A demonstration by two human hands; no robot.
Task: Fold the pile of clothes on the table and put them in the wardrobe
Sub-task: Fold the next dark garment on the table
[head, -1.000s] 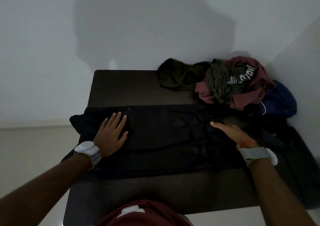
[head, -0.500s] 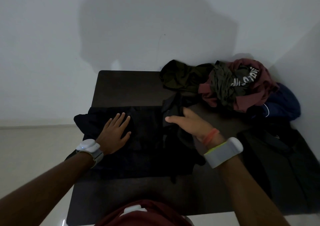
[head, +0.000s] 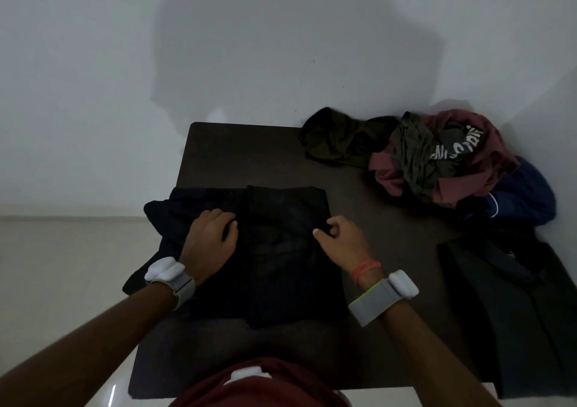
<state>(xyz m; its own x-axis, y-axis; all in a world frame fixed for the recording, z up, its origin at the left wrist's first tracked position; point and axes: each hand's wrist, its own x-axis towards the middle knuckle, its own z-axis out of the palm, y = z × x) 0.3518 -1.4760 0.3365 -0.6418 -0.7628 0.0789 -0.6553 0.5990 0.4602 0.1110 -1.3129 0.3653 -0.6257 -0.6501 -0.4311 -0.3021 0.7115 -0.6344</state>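
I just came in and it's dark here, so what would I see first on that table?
First, the black garment lying half folded in the middle of the dark table, with the left hand curled on it and the right hand pinching its right edge. Then the crumpled pile of clothes, maroon, olive and navy, heaped at the table's far right corner.

On table [head: 237, 153]: folded garment [head: 287, 250] front-left; clothes pile [head: 437, 163] back-right; spread garment [head: 515, 297] right edge
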